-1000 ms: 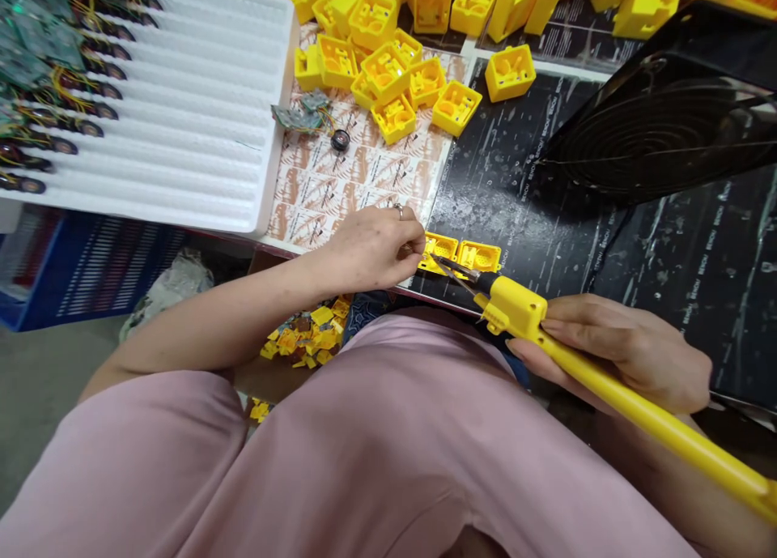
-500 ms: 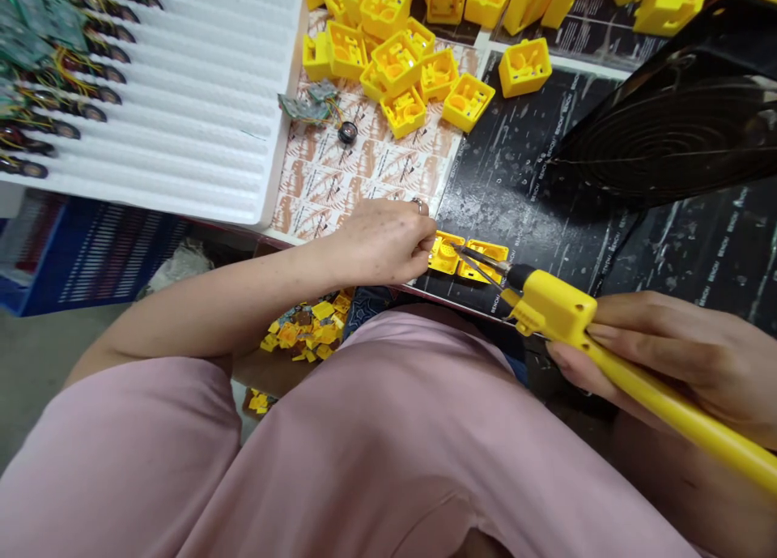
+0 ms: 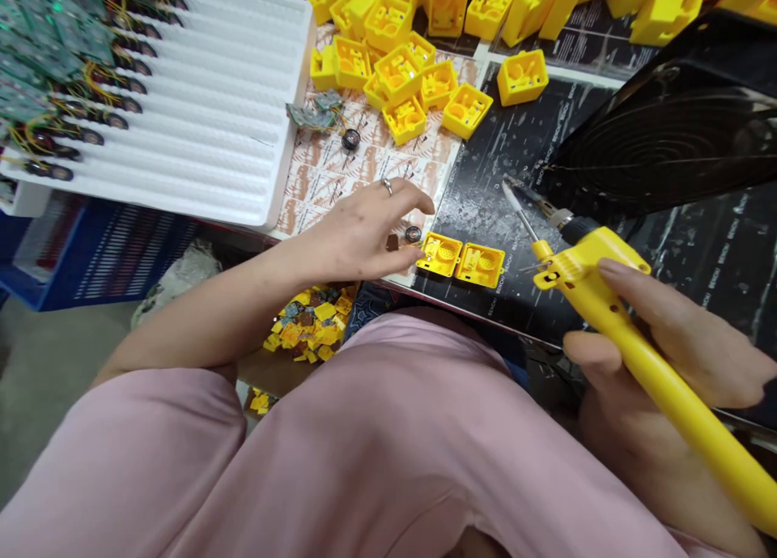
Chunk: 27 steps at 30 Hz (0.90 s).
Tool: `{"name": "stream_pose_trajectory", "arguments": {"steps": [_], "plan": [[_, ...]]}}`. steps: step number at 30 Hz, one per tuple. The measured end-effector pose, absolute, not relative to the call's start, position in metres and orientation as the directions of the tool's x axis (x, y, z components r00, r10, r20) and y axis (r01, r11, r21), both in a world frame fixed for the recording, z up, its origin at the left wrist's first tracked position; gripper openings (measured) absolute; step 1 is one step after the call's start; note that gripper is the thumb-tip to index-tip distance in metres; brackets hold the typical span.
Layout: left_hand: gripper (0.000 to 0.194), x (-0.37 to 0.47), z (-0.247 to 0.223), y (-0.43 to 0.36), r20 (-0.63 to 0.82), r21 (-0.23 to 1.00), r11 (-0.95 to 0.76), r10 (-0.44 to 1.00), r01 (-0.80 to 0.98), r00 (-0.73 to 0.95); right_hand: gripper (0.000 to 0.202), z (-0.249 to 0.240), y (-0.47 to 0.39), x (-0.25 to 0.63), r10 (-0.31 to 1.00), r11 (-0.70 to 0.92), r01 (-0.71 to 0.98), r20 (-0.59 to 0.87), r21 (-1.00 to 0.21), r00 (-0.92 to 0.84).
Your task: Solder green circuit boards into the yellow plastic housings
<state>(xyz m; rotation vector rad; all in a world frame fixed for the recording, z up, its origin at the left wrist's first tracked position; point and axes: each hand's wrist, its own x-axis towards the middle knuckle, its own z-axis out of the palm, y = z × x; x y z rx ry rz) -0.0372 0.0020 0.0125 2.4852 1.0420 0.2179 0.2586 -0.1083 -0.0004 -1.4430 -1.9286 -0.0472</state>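
Observation:
My left hand (image 3: 376, 226) is at the table's front edge with thumb and fingers apart. A small round black part (image 3: 413, 234) lies between its thumb and forefinger, with no clear grip on it. Just right of the thumb tip sits a small open yellow case (image 3: 441, 254), and a second yellow case (image 3: 481, 265) lies beside it. My right hand (image 3: 661, 331) is wrapped round a yellow soldering tool (image 3: 607, 283). The tool's metal tip points up and left above the black table surface, apart from the cases.
A white ridged foam tray (image 3: 224, 104) holds green circuit boards (image 3: 48, 56) at left. A loose board (image 3: 316, 114) with a round part (image 3: 350, 140) lies beside it. Yellow cases (image 3: 397, 70) are piled at the back; a black fan-like object (image 3: 673, 137) stands at right.
My right hand has drawn the soldering tool up and right, away from the cases. My left hand has opened and shifted slightly left, and the round black part now shows.

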Motion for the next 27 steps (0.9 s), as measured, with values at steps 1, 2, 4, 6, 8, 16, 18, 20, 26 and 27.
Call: {"name": "stream_pose_trajectory", "arguments": {"steps": [1,2,4,6,8,16,18,20,26,27], "plan": [[0.048,-0.037,0.004,-0.001,0.023,0.491,-0.649,0.677,0.582,0.736,0.048,-0.002,-0.104,0.258,0.773,0.432,0.841,0.614,-0.326,-0.159],[0.054,-0.035,-0.004,-0.004,0.053,0.516,-0.675,0.64,0.528,0.766,0.056,-0.004,-0.1,0.258,0.728,0.48,0.825,0.66,-0.297,-0.186],[0.057,-0.031,-0.018,-0.011,0.076,0.523,-0.714,0.584,0.466,0.809,0.071,-0.01,-0.093,0.259,0.683,0.532,0.796,0.703,-0.29,-0.2],[0.049,-0.033,-0.018,-0.017,0.052,0.528,-0.718,0.56,0.453,0.827,0.076,-0.015,-0.088,0.258,0.69,0.569,0.757,0.686,-0.32,-0.229],[0.041,-0.048,0.001,-0.019,-0.053,0.569,-0.683,0.525,0.458,0.849,0.071,-0.016,-0.085,0.257,0.693,0.618,0.718,0.654,-0.32,-0.304],[0.036,-0.123,0.04,0.059,-0.11,0.261,-0.52,0.821,0.813,0.56,0.027,-0.016,-0.075,0.243,0.735,0.633,0.715,0.521,-0.296,-0.435],[0.028,-0.121,0.025,0.087,-0.025,0.113,-0.43,0.9,0.896,0.435,0.038,-0.021,-0.07,0.241,0.726,0.654,0.69,0.512,-0.31,-0.459],[0.028,-0.116,0.019,0.103,-0.031,-0.002,-0.33,0.943,0.944,0.33,0.049,-0.026,-0.068,0.24,0.714,0.673,0.671,0.511,-0.31,-0.479],[0.032,-0.098,0.043,0.082,-0.019,-0.017,-0.287,0.958,0.958,0.286,0.054,-0.03,-0.068,0.231,0.742,0.646,0.667,0.509,-0.369,-0.437],[0.032,-0.092,0.042,0.072,0.003,0.002,-0.336,0.942,0.942,0.336,0.054,-0.032,-0.067,0.227,0.749,0.637,0.674,0.508,-0.375,-0.425]]}}
